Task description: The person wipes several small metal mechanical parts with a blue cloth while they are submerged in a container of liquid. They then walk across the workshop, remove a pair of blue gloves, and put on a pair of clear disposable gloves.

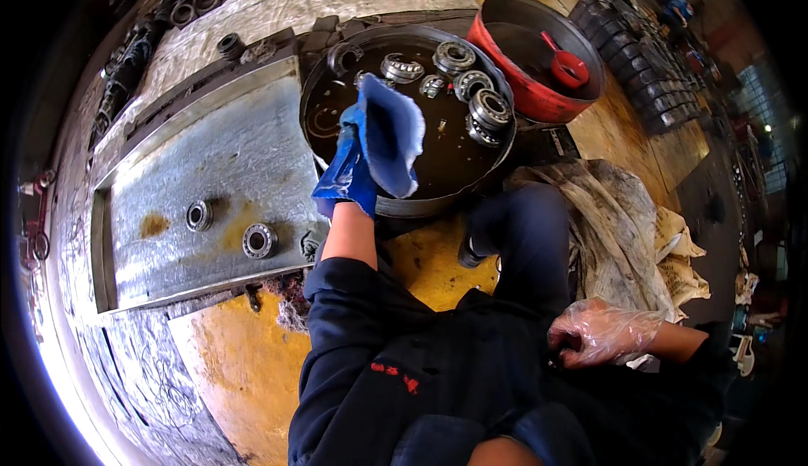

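My left hand (347, 167), in a blue rubber glove, is raised over the near left part of a round metal basin (404, 207). It is closed on a second blue glove (394, 133), whose wide cuff gapes open. Dark liquid fills the basin, and several steel bearings (455, 58) sit along its far and right sides. My right hand (589, 331), under a thin clear plastic glove, rests low by my right side. Its fingers are curled against my dark clothing; what they hold, if anything, is hidden.
Left of the basin lies a shallow metal tray (168, 276) with two bearings (260, 240). A red tub (526, 100) holding a red ladle (570, 69) stands beyond the basin at right. A stained cloth (602, 213) hangs beside my knee. Stacked dark parts (640, 66) line the far right.
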Motion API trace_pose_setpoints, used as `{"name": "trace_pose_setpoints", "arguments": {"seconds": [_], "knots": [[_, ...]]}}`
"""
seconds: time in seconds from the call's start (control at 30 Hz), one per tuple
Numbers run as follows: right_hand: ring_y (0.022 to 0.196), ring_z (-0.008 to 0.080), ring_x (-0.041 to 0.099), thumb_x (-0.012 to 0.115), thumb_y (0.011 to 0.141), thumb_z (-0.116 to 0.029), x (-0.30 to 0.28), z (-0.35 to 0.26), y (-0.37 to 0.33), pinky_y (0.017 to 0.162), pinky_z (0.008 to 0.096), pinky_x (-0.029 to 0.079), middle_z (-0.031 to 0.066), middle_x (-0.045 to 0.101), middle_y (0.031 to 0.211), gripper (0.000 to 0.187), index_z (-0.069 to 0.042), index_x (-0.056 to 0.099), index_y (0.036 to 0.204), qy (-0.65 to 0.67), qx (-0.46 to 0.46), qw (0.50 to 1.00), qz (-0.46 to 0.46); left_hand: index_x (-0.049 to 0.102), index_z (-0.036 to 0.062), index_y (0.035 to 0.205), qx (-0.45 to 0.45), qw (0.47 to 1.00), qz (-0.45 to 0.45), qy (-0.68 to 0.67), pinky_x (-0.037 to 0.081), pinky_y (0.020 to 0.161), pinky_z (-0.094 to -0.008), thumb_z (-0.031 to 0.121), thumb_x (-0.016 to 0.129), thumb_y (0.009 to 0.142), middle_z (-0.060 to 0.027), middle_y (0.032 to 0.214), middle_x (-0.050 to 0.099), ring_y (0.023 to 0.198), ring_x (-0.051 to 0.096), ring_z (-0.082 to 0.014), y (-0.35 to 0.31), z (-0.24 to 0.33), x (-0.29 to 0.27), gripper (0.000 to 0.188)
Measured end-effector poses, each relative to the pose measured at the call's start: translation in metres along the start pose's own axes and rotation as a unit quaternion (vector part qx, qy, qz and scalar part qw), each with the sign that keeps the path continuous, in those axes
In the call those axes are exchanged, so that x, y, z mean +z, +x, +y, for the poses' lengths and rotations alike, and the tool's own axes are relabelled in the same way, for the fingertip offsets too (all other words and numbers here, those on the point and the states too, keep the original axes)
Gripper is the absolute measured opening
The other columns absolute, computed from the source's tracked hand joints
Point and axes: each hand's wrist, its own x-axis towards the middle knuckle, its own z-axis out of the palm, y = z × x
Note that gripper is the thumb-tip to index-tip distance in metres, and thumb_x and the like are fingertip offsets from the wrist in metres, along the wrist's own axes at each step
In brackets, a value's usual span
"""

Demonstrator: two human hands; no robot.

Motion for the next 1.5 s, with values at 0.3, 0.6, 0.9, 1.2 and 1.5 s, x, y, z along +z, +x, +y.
{"name": "trace_pose_setpoints", "arguments": {"seconds": [0.3, 0.6, 0.9, 1.2, 1.5], "knots": [[0.074, 0.0316, 0.058, 0.062, 0.07, -0.022, 0.004, 0.0, -0.006, 0.068, 0.0401, 0.046, 0.0131, 0.059, 0.074, 0.019, -0.008, 0.062, 0.083, -0.054, -0.102, 0.987, 0.112, 0.056, 0.0185, 0.091, 0.011, 0.998, 0.048, -0.042, 0.042, 0.057, -0.0246, 0.048, 0.051, 0.089, 0.0025, 0.079, 0.055, 0.069, 0.052, -0.0119, 0.004, 0.01, 0.003, 0.03], [0.086, 0.0333, 0.06, 0.059, 0.074, -0.024, -0.008, -0.018, -0.017, 0.078, 0.0394, 0.047, 0.017, 0.064, 0.089, 0.031, -0.002, 0.064, 0.094, -0.014, 0.049, 0.994, 0.099, 0.055, 0.0164, 0.089, 0.031, 0.999, 0.021, -0.023, 0.041, 0.055, -0.0262, 0.046, 0.053, 0.089, 0.0006, 0.077, 0.054, 0.066, 0.051, -0.0132, 0.005, 0.009, 0.003, 0.029], [0.081, 0.0235, 0.062, 0.063, 0.072, -0.018, -0.005, -0.004, -0.017, 0.071, 0.0321, 0.048, 0.0151, 0.064, 0.092, 0.027, -0.001, 0.066, 0.093, 0.114, 0.019, 0.993, 0.034, 0.05, 0.0126, 0.082, 0.076, 0.995, 0.006, 0.065, 0.038, 0.048, -0.0271, 0.038, 0.049, 0.091, -0.0046, 0.07, 0.052, 0.057, 0.048, -0.0153, -0.004, 0.01, 0.021, 0.027], [0.087, 0.0171, 0.059, 0.067, 0.079, -0.001, 0.021, 0.057, -0.005, 0.072, 0.0274, 0.05, 0.0094, 0.059, 0.097, 0.014, 0.002, 0.065, 0.092, 0.512, -0.005, 0.856, -0.073, 0.046, 0.0095, 0.07, 0.056, 0.984, 0.029, 0.167, 0.034, 0.039, -0.0292, 0.047, 0.04, 0.091, -0.0102, 0.052, 0.047, 0.043, 0.044, -0.0199, -0.014, 0.019, 0.05, 0.044], [0.071, 0.0085, 0.054, 0.071, 0.08, -0.012, 0.049, 0.076, 0.012, 0.064, 0.022, 0.044, 0.0023, 0.059, 0.085, 0.014, -0.003, 0.061, 0.078, 0.466, -0.112, 0.878, -0.01, 0.045, 0.0104, 0.071, 0.069, 0.987, 0.007, 0.147, 0.034, 0.039, -0.0287, 0.04, 0.041, 0.091, -0.0099, 0.055, 0.049, 0.045, 0.045, -0.019, -0.008, 0.015, 0.037, 0.037]]}}
